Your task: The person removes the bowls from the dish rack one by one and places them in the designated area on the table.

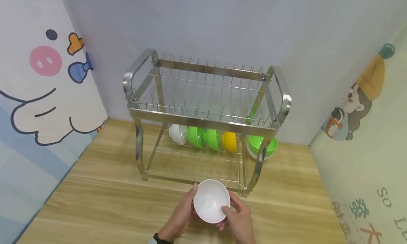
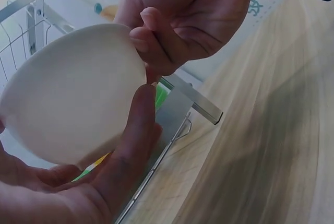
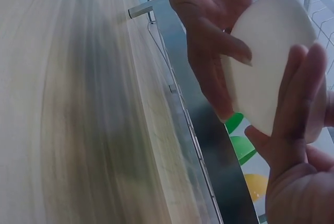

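Note:
A white bowl [image 1: 210,199] is held over the wooden table in front of the dish rack, its open side facing the head camera. My left hand [image 1: 182,215] grips it from the left, thumb along the rim and fingers around the outside. On the other side my right hand [image 1: 240,219] holds the rim, with the thumb over the inner edge and fingers behind. Both wrist views show the smooth outer side of the bowl [image 2: 73,93], with fingers of both hands against it.
The two-tier metal dish rack [image 1: 203,122] stands against the grey backdrop. On its lower tier a white bowl [image 1: 177,133], two green bowls [image 1: 195,136] and a yellow bowl [image 1: 229,141] stand on edge. Green and white stacked bowls [image 1: 270,148] sit beside the rack's right leg.

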Action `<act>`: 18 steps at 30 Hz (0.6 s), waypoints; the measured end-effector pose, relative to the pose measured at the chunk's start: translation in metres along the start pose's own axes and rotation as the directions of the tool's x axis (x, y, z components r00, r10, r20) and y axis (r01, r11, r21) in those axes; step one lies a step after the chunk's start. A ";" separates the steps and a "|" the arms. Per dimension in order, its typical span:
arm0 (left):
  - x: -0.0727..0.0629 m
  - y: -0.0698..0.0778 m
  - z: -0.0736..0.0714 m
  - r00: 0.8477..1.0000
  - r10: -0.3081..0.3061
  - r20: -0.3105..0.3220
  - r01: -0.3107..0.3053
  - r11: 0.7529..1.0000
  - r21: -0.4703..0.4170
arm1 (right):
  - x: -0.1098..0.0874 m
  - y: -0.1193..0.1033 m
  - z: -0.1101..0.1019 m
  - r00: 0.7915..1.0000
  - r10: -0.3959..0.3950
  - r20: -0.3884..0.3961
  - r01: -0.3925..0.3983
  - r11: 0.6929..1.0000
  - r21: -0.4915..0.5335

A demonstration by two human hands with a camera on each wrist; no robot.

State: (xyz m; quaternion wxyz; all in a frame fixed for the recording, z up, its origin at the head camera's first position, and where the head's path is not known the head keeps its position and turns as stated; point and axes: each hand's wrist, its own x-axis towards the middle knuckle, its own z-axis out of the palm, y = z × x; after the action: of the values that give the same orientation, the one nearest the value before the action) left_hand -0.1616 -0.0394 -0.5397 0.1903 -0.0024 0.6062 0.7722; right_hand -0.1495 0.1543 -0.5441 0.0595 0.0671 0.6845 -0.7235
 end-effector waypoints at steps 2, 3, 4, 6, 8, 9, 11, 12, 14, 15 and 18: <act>0.002 0.002 0.000 1.000 0.006 0.015 -0.006 1.000 0.003 | 0.001 -0.003 -0.002 1.000 -0.010 -0.014 0.010 1.000 0.000; 0.002 0.003 0.000 1.000 0.012 0.017 -0.013 1.000 0.009 | 0.001 -0.004 -0.003 1.000 -0.012 -0.023 0.013 1.000 0.003; 0.003 0.004 -0.001 1.000 0.019 0.017 -0.019 1.000 0.020 | 0.001 -0.005 -0.004 0.999 -0.014 -0.032 0.014 1.000 0.005; 0.003 0.006 -0.004 0.999 0.029 0.013 -0.030 0.999 0.044 | 0.001 -0.008 -0.008 0.998 -0.012 -0.054 0.012 1.000 0.004; 0.005 0.009 -0.008 0.999 0.045 0.014 -0.045 0.997 0.060 | 0.000 -0.010 -0.012 0.997 -0.007 -0.075 0.007 1.000 0.003; 0.005 0.011 -0.011 0.999 0.053 0.009 -0.053 0.996 0.067 | 0.000 -0.011 -0.014 0.996 -0.003 -0.086 0.003 1.000 0.001; 0.007 0.014 -0.015 0.997 0.074 -0.009 -0.073 0.995 0.069 | 0.000 -0.013 -0.019 0.995 0.005 -0.103 -0.005 1.000 0.000; 0.008 0.016 -0.017 0.996 0.088 -0.022 -0.086 0.995 0.060 | 0.000 -0.014 -0.022 0.994 0.008 -0.113 -0.008 1.000 0.001; 0.009 0.019 -0.020 0.992 0.114 -0.061 -0.111 0.993 0.049 | 0.000 -0.015 -0.028 0.991 0.009 -0.131 -0.010 1.000 -0.002; 0.010 0.021 -0.022 0.989 0.124 -0.080 -0.120 0.992 0.046 | 0.000 -0.016 -0.031 0.990 0.011 -0.141 -0.012 1.000 -0.005; 0.012 0.026 -0.026 0.982 0.139 -0.126 -0.136 0.990 0.033 | 0.000 -0.018 -0.040 0.984 0.021 -0.176 -0.026 0.999 -0.026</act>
State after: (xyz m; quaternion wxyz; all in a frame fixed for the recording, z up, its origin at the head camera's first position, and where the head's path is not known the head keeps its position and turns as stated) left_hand -0.1863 -0.0650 -0.5251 0.0971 -0.0078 0.6252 0.7743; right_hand -0.1518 0.1953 -0.5283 0.0085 0.1380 0.6965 -0.7041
